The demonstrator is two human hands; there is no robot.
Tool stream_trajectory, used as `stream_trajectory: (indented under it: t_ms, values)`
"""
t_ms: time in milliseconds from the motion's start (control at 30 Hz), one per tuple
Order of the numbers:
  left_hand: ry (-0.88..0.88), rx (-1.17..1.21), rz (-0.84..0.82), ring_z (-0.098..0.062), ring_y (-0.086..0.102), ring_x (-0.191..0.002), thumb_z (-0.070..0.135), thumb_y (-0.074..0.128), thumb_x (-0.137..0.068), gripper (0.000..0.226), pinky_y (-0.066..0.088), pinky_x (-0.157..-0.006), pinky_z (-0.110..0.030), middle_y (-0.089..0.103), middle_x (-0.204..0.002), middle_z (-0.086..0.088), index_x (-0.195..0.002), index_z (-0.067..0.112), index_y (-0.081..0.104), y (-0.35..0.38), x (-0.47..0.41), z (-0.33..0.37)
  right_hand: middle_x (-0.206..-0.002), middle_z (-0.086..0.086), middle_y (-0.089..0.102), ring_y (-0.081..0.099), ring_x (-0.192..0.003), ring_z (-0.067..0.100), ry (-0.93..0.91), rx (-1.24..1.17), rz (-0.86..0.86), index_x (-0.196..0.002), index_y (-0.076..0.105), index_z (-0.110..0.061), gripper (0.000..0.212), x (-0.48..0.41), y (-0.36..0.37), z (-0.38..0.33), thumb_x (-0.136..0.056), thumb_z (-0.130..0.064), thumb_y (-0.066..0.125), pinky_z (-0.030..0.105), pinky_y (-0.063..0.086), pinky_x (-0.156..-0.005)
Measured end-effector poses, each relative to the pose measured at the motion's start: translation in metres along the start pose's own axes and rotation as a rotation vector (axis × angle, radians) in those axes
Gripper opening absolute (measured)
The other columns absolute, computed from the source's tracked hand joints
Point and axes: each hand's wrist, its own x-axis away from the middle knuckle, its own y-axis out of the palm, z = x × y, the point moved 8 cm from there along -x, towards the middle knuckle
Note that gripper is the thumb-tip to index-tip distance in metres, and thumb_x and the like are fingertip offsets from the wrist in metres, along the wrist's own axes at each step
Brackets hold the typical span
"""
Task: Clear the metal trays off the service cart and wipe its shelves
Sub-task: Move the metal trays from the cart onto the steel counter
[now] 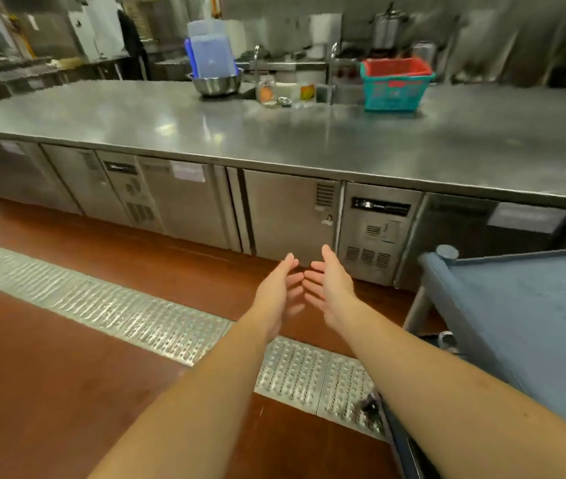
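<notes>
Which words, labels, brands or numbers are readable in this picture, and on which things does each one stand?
No text here can be read.
White stickers on the counter front: blurred, not readable.
Black panels on the counter front: marks too small and blurred to read.

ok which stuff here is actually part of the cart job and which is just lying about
Job: cart, left hand, right hand, both open and empty. No trays in view.

Lying about: bowl, blue boards, jar, basket, all on the counter.
</notes>
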Motion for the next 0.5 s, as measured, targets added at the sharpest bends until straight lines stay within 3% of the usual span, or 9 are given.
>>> stream_trajectory:
  t_ms: [200, 433, 500]
  values:
    - [-0.076, -0.103, -0.262, -0.023, 0.048, -0.128, 0.05, 0.042, -0.097, 0.049, 0.04, -0.105, -0.045, 0.051, -0.141, -0.003, -0.139, 0.025, 0.048, 0.023, -0.059, 0.02, -0.124, 0.006, 0.062, 0.058, -0.106, 0.02, -0.034, -0.086, 0.303, -0.129, 0.056, -0.015, 0.053, -0.026, -0.02, -0.013, -0.096, -0.054, 0.043, 0.037, 0.044, -0.092]
    - [-0.152, -0.221, -0.452, -0.024, 0.049, -0.127, 0.052, 0.042, -0.096, 0.049, 0.039, -0.105, -0.046, 0.05, -0.142, -0.003, -0.138, 0.027, 0.049, 0.066, -0.069, 0.003, -0.129, 0.005, 0.059, 0.058, -0.111, 0.022, -0.034, -0.216, 0.464, -0.131, 0.053, -0.016, 0.053, -0.007, -0.054, -0.003, -0.095, -0.054, 0.043, 0.037, 0.044, -0.092]
    - [-0.175, -0.262, -0.5, -0.024, 0.051, -0.126, 0.051, 0.043, -0.096, 0.049, 0.041, -0.102, -0.045, 0.051, -0.142, -0.003, -0.138, 0.027, 0.049, 0.084, -0.058, -0.012, -0.121, 0.004, 0.061, 0.061, -0.103, 0.019, -0.046, -0.252, 0.514, -0.131, 0.053, -0.016, 0.053, 0.007, -0.07, 0.004, -0.096, -0.054, 0.043, 0.035, 0.046, -0.089]
